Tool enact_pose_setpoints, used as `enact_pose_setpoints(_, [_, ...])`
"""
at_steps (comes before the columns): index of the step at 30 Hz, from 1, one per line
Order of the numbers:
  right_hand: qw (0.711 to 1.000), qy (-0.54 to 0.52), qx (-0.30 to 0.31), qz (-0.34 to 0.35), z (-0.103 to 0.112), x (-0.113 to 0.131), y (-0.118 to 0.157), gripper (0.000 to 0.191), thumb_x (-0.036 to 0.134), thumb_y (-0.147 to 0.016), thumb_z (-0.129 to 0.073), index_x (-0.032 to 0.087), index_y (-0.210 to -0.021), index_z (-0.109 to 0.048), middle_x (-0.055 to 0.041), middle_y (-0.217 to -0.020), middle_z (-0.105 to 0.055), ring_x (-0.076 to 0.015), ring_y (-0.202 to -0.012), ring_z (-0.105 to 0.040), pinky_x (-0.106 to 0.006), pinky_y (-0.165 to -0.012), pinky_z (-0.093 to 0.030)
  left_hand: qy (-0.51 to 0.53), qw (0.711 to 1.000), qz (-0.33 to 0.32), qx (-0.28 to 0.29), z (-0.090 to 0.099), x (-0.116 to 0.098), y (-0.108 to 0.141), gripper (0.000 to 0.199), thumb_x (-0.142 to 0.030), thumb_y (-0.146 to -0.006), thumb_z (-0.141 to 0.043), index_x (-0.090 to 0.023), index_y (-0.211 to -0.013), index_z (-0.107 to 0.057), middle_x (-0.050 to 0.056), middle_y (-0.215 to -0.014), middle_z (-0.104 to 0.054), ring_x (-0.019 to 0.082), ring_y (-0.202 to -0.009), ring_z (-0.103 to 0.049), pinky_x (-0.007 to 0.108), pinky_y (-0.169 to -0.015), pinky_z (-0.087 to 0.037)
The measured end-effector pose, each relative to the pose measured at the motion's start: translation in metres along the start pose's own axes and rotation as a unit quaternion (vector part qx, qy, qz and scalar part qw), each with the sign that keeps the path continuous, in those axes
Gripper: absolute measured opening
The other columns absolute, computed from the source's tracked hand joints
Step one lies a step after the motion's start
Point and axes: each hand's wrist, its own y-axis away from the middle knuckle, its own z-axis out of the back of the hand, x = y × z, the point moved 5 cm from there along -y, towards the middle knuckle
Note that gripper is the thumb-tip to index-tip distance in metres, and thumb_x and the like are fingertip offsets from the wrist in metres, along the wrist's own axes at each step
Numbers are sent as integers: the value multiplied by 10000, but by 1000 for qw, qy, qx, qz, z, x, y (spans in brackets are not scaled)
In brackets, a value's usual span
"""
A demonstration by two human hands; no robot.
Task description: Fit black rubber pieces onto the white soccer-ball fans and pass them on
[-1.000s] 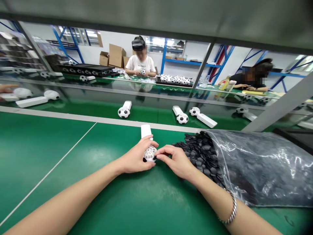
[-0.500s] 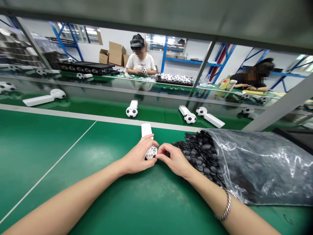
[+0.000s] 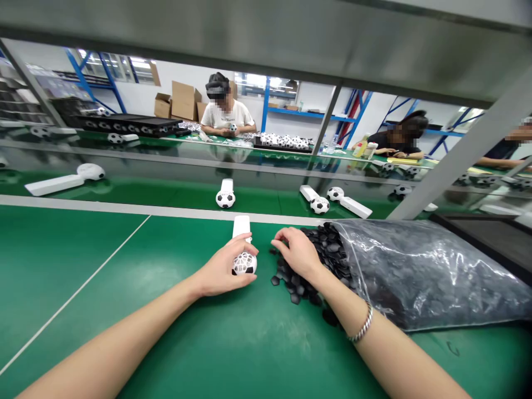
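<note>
My left hand point(image 3: 226, 266) is wrapped round the ball-shaped head of a white soccer-ball handheld device point(image 3: 244, 264). Its openwork top faces up, black patches show on its near side, and its white handle point(image 3: 241, 226) points away from me on the green table. To the right, my right hand point(image 3: 297, 250) is over the near left edge of a pile of black pentagon pieces point(image 3: 329, 249). Its thumb and forefinger are curled close together; whether a piece is between them is hidden.
A clear plastic bag point(image 3: 424, 271) of black pieces lies open at the right, beside a black tray point(image 3: 490, 244). Beyond the pale table edge point(image 3: 183, 212), several similar devices point(image 3: 225, 198) lie on a green strip. A metal post point(image 3: 449, 160) slants at right. Co-workers point(image 3: 228, 113) sit opposite.
My right hand has left the ball and moved right to the black pieces, some of which are spread nearer me. My left hand remains round the ball. The view has shifted slightly.
</note>
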Motion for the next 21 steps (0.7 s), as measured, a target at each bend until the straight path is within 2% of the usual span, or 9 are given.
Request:
enact_pose_setpoints(4, [989, 128, 52, 53, -6, -2, 2, 180, 326, -792, -561, 222, -921, -632, -45, -911, -603, -193, -870, -494, -288, -761, -384, 3, 1000, -4, -9, 1, 3, -1, 301, -309, -682, -625, -232, -937, -485, 54, -1168, -517, 235, -1301, -223, 395, -1015, -290])
enact_pose_setpoints(7, [978, 169, 91, 84, -15, 2, 5, 154, 294, -816, -539, 243, -933, -626, -22, -899, -604, -170, -859, -516, -257, -730, -388, -1, 1000, -14, -8, 0, 4, -2, 277, -268, -689, -611, -232, -932, -482, 51, -1143, -519, 228, -1289, -242, 389, -1017, -289])
enact_pose_setpoints(9, [974, 185, 98, 87, -18, 5, 5, 117, 270, -822, -534, 245, -899, -619, -11, -878, -601, -159, -836, -532, -244, -683, -386, -6, 1000, -18, -21, 0, 5, -2, 341, -260, -664, -627, -235, -969, -475, 55, -1168, -477, 237, -1274, -255, 399, -1027, -275])
enact_pose_setpoints(12, [969, 207, 98, 97, -20, 9, 6, 88, 242, -819, -534, 214, -862, -607, -26, -840, -602, -173, -806, -538, -263, -657, -372, -22, 997, 30, -70, 5, 13, -1, 467, -272, -594, -677, -241, -1014, -475, 71, -1224, -347, 274, -1231, -276, 446, -1015, -279])
enact_pose_setpoints(14, [962, 229, 95, 111, -20, 13, 9, 90, 192, -822, -510, 182, -821, -599, -54, -805, -601, -198, -796, -531, -293, -663, -358, -24, 994, 71, -83, 8, 20, 0, 465, -267, -569, -687, -241, -991, -494, 66, -1201, -320, 286, -1199, -295, 475, -1002, -284])
enact_pose_setpoints(16, [957, 249, 90, 122, -21, 16, 11, 117, 134, -819, -476, 157, -797, -589, -82, -792, -597, -220, -797, -522, -320, -672, -347, -12, 995, 72, -62, 11, 22, -1, 443, -238, -568, -678, -239, -975, -502, 54, -1164, -347, 277, -1187, -308, 480, -1013, -264])
enact_pose_setpoints(18, [953, 263, 82, 123, -20, 17, 12, 146, 89, -813, -445, 143, -814, -581, -102, -808, -595, -231, -798, -517, -335, -677, -346, 15, 999, 34, -13, 12, 19, -1, 444, -203, -583, -659, -241, -995, -497, 45, -1157, -377, 256, -1204, -306, 454, -1037, -238])
enact_pose_setpoints(20, [953, 270, 74, 114, -18, 14, 12, 182, 63, -812, -418, 135, -873, -573, -114, -834, -593, -239, -810, -514, -343, -683, -351, 40, 999, 3, 33, 13, 17, -1, 482, -184, -600, -644, -249, -1048, -478, 44, -1207, -362, 239, -1227, -297, 423, -1050, -225])
enact_pose_setpoints(21, [953, 272, 70, 110, -16, 12, 11, 205, 55, -815, -405, 134, -913, -566, -117, -850, -592, -241, -820, -513, -347, -689, -355, 45, 998, 2, 38, 14, 18, -1, 515, -189, -599, -648, -251, -1075, -463, 49, -1236, -337, 238, -1233, -294, 415, -1051, -227])
